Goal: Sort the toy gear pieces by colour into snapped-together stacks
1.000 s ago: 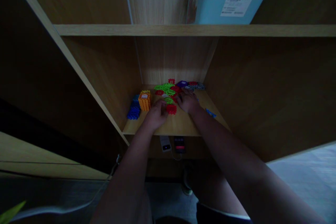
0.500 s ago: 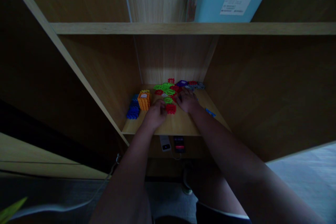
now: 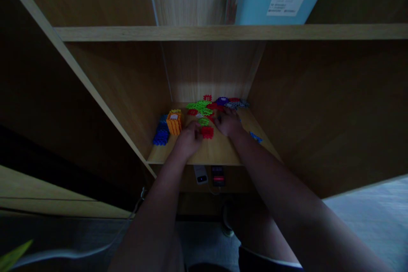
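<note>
On the lower shelf board lies a loose spread of flat, notched interlocking plastic tiles. My left hand [image 3: 189, 137] is closed, its fingertips at the left edge of a red tile [image 3: 207, 132] lying flat near the front. Just behind that tile is a green tile [image 3: 203, 122]. My right hand [image 3: 228, 122] rests on the right side of the spread, fingers stretched forward over the tiles; what lies beneath its palm is hidden. Further green tiles [image 3: 204, 106], a purple piece [image 3: 222, 101] and dark grey tiles [image 3: 237, 104] sit toward the back.
Left of my hands stand an orange stack of tiles [image 3: 174, 124] and blue tiles [image 3: 161, 136]. A blue piece [image 3: 255, 137] lies beside my right forearm. Overhead, a shelf edge [image 3: 204, 33] carries a light-blue bin [image 3: 255, 4]. Two phone-like devices [image 3: 218, 176] rest below.
The view has shifted very slightly. Both hands stay in nearly the same place, with the right fingers moved a little over the tiles.
</note>
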A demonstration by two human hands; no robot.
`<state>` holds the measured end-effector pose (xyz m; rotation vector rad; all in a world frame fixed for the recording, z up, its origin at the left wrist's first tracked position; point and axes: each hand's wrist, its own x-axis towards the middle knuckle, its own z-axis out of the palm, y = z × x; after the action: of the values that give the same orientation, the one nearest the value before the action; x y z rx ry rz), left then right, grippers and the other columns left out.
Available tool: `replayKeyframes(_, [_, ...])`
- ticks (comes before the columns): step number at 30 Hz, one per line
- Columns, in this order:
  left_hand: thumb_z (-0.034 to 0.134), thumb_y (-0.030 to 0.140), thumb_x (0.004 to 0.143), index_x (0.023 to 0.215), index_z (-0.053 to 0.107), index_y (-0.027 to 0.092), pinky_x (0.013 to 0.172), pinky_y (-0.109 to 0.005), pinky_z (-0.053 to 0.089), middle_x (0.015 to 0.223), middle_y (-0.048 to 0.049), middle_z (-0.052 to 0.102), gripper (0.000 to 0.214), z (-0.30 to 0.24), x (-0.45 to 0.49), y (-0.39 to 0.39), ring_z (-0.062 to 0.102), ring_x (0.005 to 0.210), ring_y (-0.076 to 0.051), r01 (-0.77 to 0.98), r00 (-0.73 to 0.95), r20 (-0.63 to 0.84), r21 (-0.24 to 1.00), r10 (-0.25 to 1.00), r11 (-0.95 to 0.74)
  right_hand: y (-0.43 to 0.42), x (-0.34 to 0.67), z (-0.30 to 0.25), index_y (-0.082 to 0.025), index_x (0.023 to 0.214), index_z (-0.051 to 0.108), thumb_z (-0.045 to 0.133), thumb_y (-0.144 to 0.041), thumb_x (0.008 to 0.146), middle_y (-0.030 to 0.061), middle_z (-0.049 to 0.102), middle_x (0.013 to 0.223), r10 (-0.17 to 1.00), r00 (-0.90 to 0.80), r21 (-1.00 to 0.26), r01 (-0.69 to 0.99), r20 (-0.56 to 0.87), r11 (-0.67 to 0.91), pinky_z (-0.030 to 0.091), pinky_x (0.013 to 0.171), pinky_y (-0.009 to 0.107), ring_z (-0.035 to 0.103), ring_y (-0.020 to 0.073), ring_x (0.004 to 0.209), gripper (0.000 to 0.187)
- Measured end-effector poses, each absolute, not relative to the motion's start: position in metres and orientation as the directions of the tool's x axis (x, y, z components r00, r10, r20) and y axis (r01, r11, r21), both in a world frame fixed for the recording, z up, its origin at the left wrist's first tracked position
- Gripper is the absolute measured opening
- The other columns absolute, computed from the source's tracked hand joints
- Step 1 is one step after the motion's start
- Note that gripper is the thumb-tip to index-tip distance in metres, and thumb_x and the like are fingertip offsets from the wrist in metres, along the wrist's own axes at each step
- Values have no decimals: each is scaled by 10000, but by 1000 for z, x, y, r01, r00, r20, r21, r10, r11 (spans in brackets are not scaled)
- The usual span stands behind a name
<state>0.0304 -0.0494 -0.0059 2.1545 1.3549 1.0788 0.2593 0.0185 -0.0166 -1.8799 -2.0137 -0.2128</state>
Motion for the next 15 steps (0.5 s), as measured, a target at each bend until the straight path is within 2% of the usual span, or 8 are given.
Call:
replayKeyframes(4, [629,56,890,1192,635,179,871,-340,590,1017,-72,777,326,-4,31,-50,759,930,-231,581,262,399,662,879,-473,20,262,-19,-99,1481,640,471,-513,1052,221,563,1597,908,-44,-145,983,417,114,367,1256,525,522,394,1455,620])
replayKeyframes(10, [625,67,908,1215,615,184,894,-346,588,1025,-63,777,328,-4,31,-51,762,942,-220,563,269,393,676,879,-475,25,268,-21,-4,1433,634,489,-377,1017,290,588,1534,872,-71,-184,966,484,181,374,1267,449,539,371,1433,578])
replayKeyframes(15, [612,59,904,1223,610,195,880,-351,592,990,-47,780,347,-4,30,-52,765,917,-218,546,270,403,684,875,-484,25,275,-18,-33,1546,558,474,-336,993,248,569,1582,855,-53,-274,935,516,223,372,1288,442,483,336,1508,637])
